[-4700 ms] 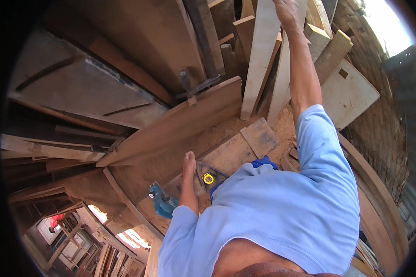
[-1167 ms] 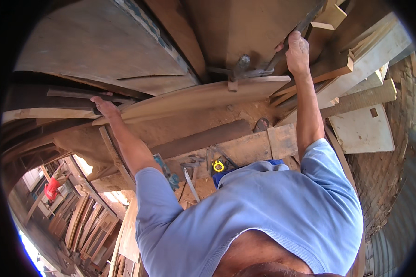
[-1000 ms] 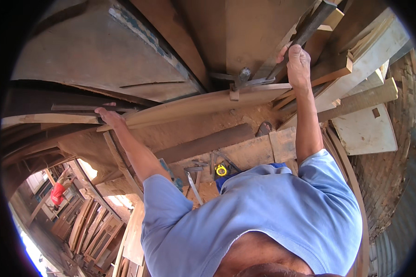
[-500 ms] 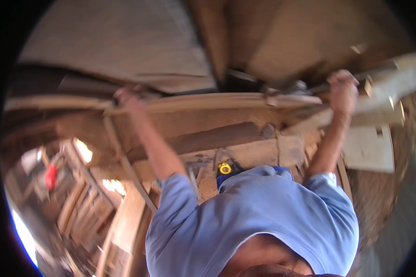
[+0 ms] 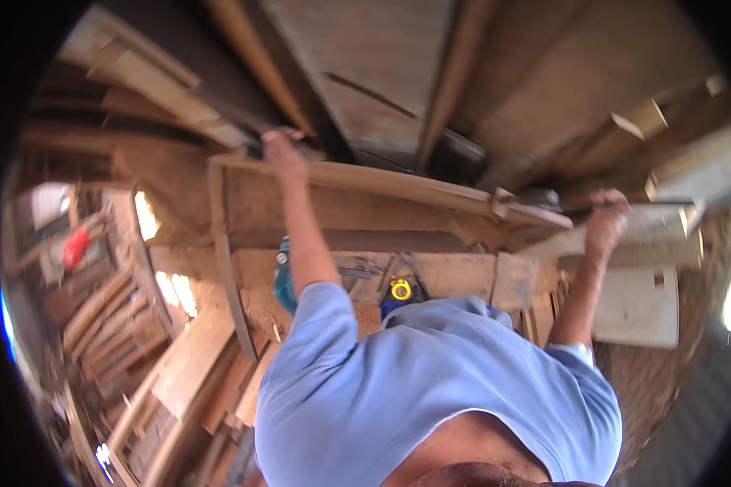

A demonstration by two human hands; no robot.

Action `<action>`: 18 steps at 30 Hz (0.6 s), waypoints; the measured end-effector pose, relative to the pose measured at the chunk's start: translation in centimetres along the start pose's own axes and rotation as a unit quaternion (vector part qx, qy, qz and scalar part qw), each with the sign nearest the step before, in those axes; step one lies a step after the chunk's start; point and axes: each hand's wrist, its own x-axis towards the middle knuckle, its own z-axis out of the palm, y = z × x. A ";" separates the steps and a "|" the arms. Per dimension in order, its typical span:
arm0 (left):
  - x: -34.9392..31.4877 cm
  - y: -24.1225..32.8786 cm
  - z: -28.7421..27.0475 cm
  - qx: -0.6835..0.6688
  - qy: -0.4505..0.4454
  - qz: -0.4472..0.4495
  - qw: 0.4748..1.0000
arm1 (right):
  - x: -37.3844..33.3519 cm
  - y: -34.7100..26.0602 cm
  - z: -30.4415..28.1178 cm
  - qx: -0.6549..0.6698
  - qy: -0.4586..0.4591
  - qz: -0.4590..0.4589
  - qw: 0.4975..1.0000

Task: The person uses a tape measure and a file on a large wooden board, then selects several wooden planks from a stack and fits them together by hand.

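Observation:
A long pale wooden board (image 5: 390,180) spans the space before me, sloping down toward the right. My left hand (image 5: 284,150), arm stretched forward, is closed at the board's left part; what lies in its fingers is blurred. Past the board's right end, my right hand (image 5: 607,215) is closed around a thin dark bar (image 5: 662,202) that sticks out to its right. Next to that hand, a dark rounded object (image 5: 538,197) sits by the board's right end; its kind is unclear.
Nearer my body, a yellow tape measure (image 5: 400,290) and a teal power tool (image 5: 283,280) rest by a wooden beam. A curved strip (image 5: 234,276) runs down at left. Stacked planks (image 5: 105,325) and a red object (image 5: 75,248) stand far left; a pale panel (image 5: 643,308) is at right.
My left hand has shifted right and slightly up in the view, while my right hand has come lower. The board now slopes more to the right. The whole view has shifted too.

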 end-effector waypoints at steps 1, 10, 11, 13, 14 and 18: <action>0.1 -1.6 -1.7 0.005 -0.011 0.029 0.999 | -0.6 -0.8 0.7 -0.034 0.001 -0.030 0.999; -2.7 1.0 -3.3 -0.119 -0.033 0.001 0.992 | -10.6 -6.1 0.7 -0.380 -0.042 0.089 0.920; -3.3 1.2 -3.5 -0.124 -0.032 0.000 0.992 | -11.7 -6.9 0.9 -0.379 -0.106 0.111 0.912; -3.9 1.4 -4.3 -0.135 -0.036 0.003 0.990 | -14.0 -7.6 3.7 -0.252 -0.071 0.070 0.963; -4.3 1.2 -4.8 -0.143 -0.039 0.006 0.989 | -15.0 -7.7 4.8 -0.188 -0.056 0.047 0.979; -6.0 2.0 -6.1 -0.168 -0.070 0.013 0.983 | -14.8 -3.6 7.2 -0.156 0.044 -0.020 0.986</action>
